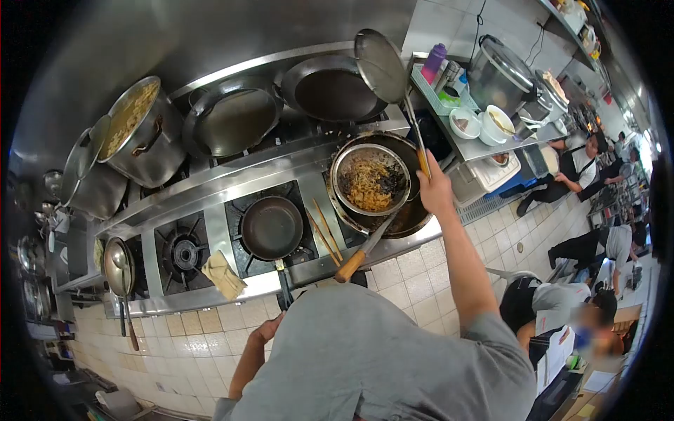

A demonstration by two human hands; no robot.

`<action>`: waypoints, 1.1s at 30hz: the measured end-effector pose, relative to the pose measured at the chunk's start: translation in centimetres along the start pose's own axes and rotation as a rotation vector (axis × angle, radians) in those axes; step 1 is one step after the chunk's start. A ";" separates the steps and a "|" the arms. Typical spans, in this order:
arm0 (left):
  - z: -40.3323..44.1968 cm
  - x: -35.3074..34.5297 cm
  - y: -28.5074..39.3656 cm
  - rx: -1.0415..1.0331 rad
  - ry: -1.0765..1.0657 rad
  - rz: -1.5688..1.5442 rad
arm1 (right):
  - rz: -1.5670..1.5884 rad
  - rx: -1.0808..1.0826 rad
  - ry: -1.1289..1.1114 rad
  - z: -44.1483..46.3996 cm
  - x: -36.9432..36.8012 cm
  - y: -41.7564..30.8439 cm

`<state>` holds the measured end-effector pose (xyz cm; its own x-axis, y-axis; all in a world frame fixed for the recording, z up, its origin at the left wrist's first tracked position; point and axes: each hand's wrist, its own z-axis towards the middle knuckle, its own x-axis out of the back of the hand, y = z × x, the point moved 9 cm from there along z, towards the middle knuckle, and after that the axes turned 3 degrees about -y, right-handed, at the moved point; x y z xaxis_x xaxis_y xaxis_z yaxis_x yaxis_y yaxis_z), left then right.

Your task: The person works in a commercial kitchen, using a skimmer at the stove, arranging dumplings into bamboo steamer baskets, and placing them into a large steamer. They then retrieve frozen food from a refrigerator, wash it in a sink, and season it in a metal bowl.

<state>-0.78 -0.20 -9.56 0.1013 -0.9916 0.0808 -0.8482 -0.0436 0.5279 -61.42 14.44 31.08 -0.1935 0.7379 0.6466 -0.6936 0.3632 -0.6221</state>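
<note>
Purple bottle (433, 62), grey shirt (393, 351), beige cloth (224, 275).

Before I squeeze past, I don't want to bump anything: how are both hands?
Left hand: near the handle of the frying pan; whether it grips cannot be told.
Right hand: closed on the handle of the round strainer.

A brushed grey stainless-steel wall (232, 31) spans ten to twelve o'clock, meeting glossy white square wall tiles (453, 35) at one. A silvery metal counter (484, 149) stands at two; shiny beige floor tiles (179, 361) reflect light at seven.
</note>
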 end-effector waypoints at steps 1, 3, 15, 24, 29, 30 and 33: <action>-1.3 0.1 1.2 0.000 0.007 0.010 | -0.061 0.009 -0.024 2.1 -1.1 0.9; -6.0 -0.6 6.8 -0.082 0.067 -0.150 | -0.111 0.026 -0.045 5.9 -3.5 2.8; -7.7 -3.8 3.5 -0.083 0.283 -0.579 | -0.296 -0.108 -0.272 13.8 -12.4 8.3; -3.0 -3.7 -2.5 -0.011 0.232 -0.495 | -0.123 -0.088 -0.368 14.1 -15.6 9.1; -17.7 -3.6 13.1 -0.133 0.386 -0.621 | -0.108 -0.044 -0.312 13.4 -15.9 8.2; -17.7 -3.3 13.7 -0.134 0.381 -0.620 | -0.110 -0.045 -0.313 13.2 -14.9 6.7; -9.0 -3.1 4.7 -0.078 0.282 -0.529 | 0.094 -0.350 -0.528 11.0 -13.7 2.9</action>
<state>-0.41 3.76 0.33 0.6419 -0.7668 0.0060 -0.6055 -0.5020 0.6175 -68.44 -0.92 25.26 -0.6202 0.4279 0.6575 -0.4071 0.5409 -0.7360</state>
